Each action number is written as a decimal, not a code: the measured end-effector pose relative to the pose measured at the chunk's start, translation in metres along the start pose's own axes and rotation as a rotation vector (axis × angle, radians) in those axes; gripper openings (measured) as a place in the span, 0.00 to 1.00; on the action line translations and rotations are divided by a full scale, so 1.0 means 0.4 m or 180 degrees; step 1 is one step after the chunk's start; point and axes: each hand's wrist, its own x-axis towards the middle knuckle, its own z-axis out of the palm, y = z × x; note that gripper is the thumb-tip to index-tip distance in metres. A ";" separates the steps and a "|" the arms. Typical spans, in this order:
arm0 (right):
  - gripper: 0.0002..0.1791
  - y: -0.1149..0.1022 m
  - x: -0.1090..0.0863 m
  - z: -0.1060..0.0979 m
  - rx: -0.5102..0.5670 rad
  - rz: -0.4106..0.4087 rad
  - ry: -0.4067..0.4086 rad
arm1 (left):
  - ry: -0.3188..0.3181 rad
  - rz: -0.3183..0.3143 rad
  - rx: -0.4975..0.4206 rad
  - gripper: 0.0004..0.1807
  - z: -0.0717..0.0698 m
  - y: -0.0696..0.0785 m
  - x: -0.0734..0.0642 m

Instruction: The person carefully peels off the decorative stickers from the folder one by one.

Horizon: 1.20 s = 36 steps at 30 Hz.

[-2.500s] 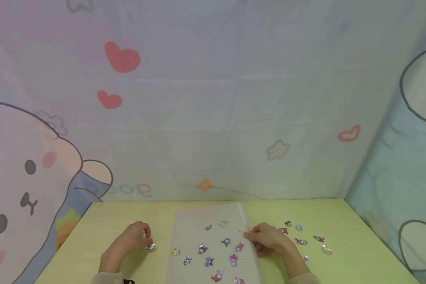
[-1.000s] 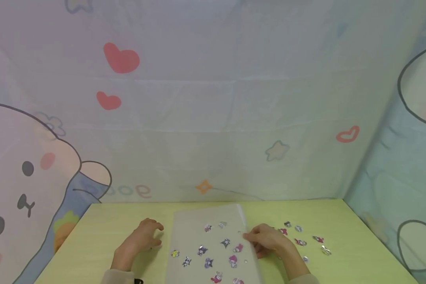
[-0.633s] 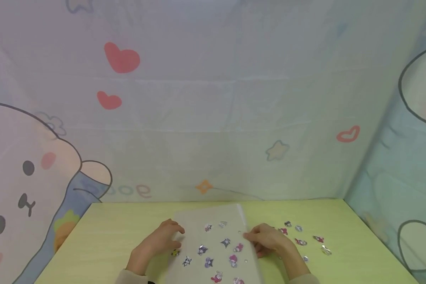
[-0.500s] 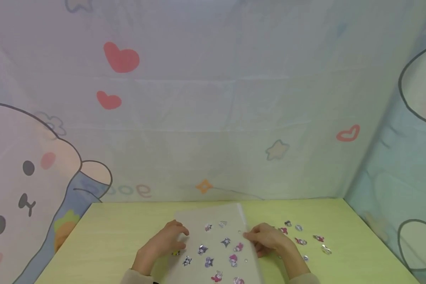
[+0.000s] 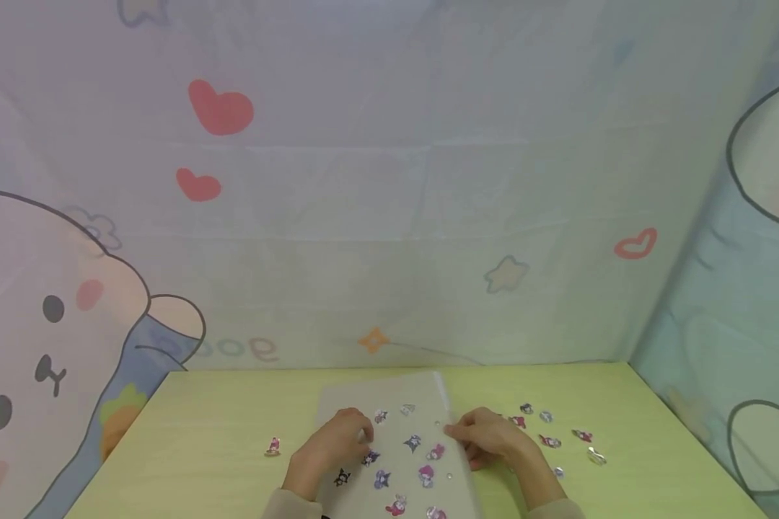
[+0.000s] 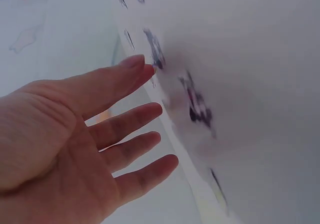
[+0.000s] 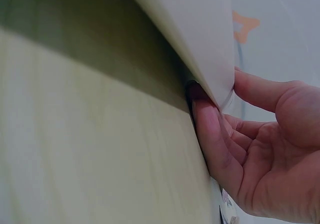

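A white sheet [image 5: 357, 400] dotted with several small cartoon stickers lies in the middle of the table. My left hand [image 5: 336, 441] reaches over its left half in the head view. In the left wrist view, the thumb and index fingertips come right up to a purple-and-white sticker [image 6: 156, 49], while the other fingers stay spread. A darker sticker [image 6: 197, 107] sits beside them on the sheet. My right hand [image 5: 487, 437] grips the sheet's right edge. Its thumb lies on top and its fingers go under the edge [image 7: 212, 69], which stands up from the table.
One pink-and-white sticker [image 5: 273, 447] lies on the yellow table [image 5: 188, 432], left of the sheet. To the right, several loose stickers [image 5: 549, 441] are scattered. A printed cloth [image 5: 311, 216] hangs behind the table, another at its right side.
My left hand has let go of the pink-and-white sticker on the left of the table and moved right, over the sheet. My right hand keeps its grip at the right edge.
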 end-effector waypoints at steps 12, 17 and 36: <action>0.17 0.000 0.001 0.004 -0.0001 -0.0018 0.0004 | 0.0068 -0.0161 0.0010 0.10 0.018 0.019 0.002; 0.16 0.002 0.004 0.005 0.0008 -0.0010 0.0027 | 0.0137 -0.0224 0.0088 0.12 0.015 0.027 -0.002; 0.17 0.012 0.009 0.002 0.0048 -0.0003 0.0033 | 0.0104 0.0016 0.0038 0.08 -0.004 0.018 -0.009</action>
